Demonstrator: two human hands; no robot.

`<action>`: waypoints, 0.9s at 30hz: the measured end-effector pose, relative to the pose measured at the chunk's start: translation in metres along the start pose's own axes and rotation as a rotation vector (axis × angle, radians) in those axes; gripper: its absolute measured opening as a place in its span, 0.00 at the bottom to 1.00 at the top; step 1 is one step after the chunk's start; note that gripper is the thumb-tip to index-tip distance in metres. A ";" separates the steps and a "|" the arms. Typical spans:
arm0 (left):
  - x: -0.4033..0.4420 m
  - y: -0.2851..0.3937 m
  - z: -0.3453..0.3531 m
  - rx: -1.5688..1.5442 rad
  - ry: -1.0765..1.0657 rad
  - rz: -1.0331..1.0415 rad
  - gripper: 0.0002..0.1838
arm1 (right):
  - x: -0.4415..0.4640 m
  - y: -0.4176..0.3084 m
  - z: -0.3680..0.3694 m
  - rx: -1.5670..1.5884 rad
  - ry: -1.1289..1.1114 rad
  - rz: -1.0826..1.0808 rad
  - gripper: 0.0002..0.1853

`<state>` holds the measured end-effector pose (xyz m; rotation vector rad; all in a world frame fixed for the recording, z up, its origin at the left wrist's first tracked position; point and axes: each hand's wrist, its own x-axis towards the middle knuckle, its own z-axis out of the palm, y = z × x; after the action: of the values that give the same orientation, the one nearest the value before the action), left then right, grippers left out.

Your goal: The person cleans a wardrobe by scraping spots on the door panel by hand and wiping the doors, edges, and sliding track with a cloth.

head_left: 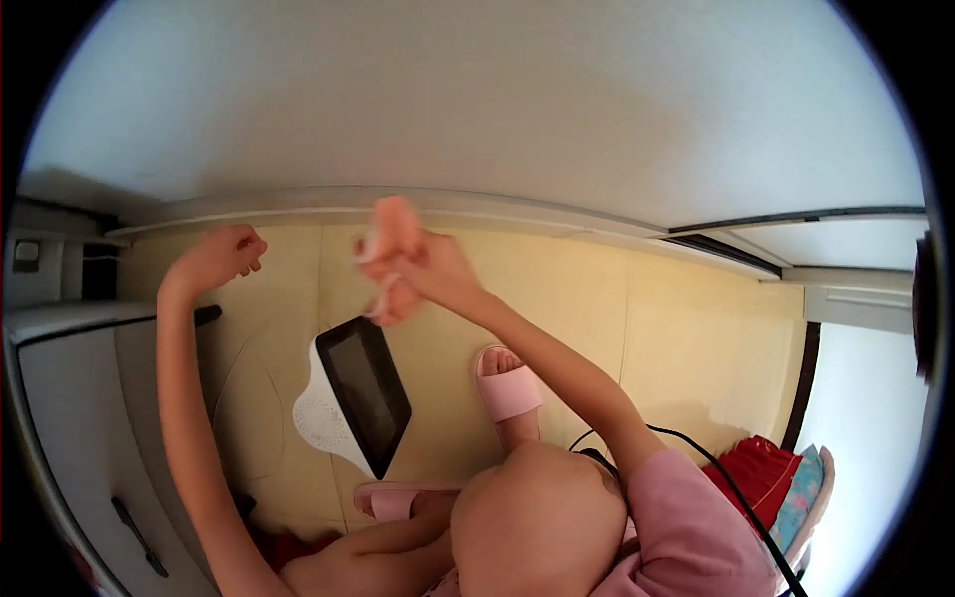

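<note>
My right hand [438, 271] is closed around a bunched orange-pink cloth [395, 227] with pale edges. Motion blurs both the hand and the cloth, which hangs out above and below the fingers. My left hand [224, 259] is raised at the left, close to the base of the large pale panel. Its fingers curl loosely inward, and nothing shows in them. On the floor below and between the hands lies a device with a dark screen [363, 393] and a white dotted body [323, 418].
A pale panel [477, 109] spans the far side. Grey drawers [90, 428] with a dark handle stand left. Pink slippers [512, 393] are on my feet on the yellow tiled floor [577, 308]. At right are a black cable [731, 478] and red fabric [751, 478].
</note>
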<state>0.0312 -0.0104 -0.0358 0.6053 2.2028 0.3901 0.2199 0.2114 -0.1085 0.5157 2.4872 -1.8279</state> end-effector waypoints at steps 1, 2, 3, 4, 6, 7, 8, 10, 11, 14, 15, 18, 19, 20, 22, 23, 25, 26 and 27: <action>0.005 0.005 0.000 0.004 -0.006 0.019 0.15 | -0.011 0.032 -0.019 -0.144 0.119 0.134 0.16; 0.009 0.010 0.000 0.010 -0.048 0.000 0.16 | -0.032 0.038 -0.043 -0.039 0.351 0.105 0.15; 0.014 0.016 0.000 0.017 -0.090 -0.018 0.16 | -0.051 0.057 -0.067 -0.036 0.581 0.145 0.12; 0.020 0.021 0.003 0.020 -0.099 0.001 0.16 | -0.065 0.062 -0.090 0.042 0.870 0.016 0.10; 0.032 0.029 0.008 0.006 -0.121 0.058 0.16 | -0.083 0.096 -0.147 -0.109 1.307 -0.169 0.10; 0.036 0.032 0.010 0.013 -0.126 0.072 0.16 | -0.089 0.101 -0.177 -0.065 1.401 -0.268 0.12; 0.040 0.032 0.012 0.058 -0.118 0.137 0.16 | -0.092 0.106 -0.206 -0.020 1.492 -0.371 0.13; 0.042 0.035 0.014 0.102 -0.107 0.207 0.16 | -0.097 0.137 -0.260 0.033 1.510 -0.324 0.14; 0.042 0.037 0.014 0.085 -0.113 0.199 0.16 | -0.087 0.128 -0.266 0.084 1.482 -0.274 0.14; 0.040 0.031 0.015 0.121 -0.077 0.219 0.17 | -0.055 0.086 -0.251 -0.090 1.550 -0.209 0.15; 0.041 0.026 0.013 0.176 -0.033 0.250 0.17 | -0.053 0.074 -0.241 0.134 1.577 -0.148 0.16; 0.047 0.009 0.007 0.134 -0.042 0.164 0.17 | -0.053 0.087 -0.245 -0.087 1.537 -0.332 0.14; 0.048 0.008 0.006 0.137 -0.045 0.173 0.17 | -0.057 0.094 -0.245 0.086 1.537 -0.222 0.14; 0.048 0.006 0.003 0.125 -0.015 0.174 0.16 | -0.061 0.100 -0.244 0.261 1.526 -0.113 0.14; 0.050 0.005 -0.004 0.115 0.018 0.177 0.16 | -0.062 0.111 -0.245 0.312 1.475 -0.139 0.15; 0.053 0.003 -0.007 0.081 -0.007 0.173 0.16 | -0.062 0.117 -0.244 0.362 1.417 -0.163 0.15; 0.052 0.006 -0.010 0.050 -0.028 0.172 0.16 | -0.062 0.126 -0.243 0.361 1.380 -0.129 0.16; 0.051 0.008 -0.011 0.040 0.004 0.135 0.15 | -0.062 0.130 -0.243 0.357 1.339 -0.094 0.16; 0.049 0.010 -0.012 0.028 0.035 0.096 0.15 | -0.061 0.128 -0.240 0.349 1.324 -0.072 0.17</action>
<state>-0.0029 0.0232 -0.0542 0.7264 2.2215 0.4229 0.3563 0.4530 -0.1388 2.2981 2.6531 -2.3998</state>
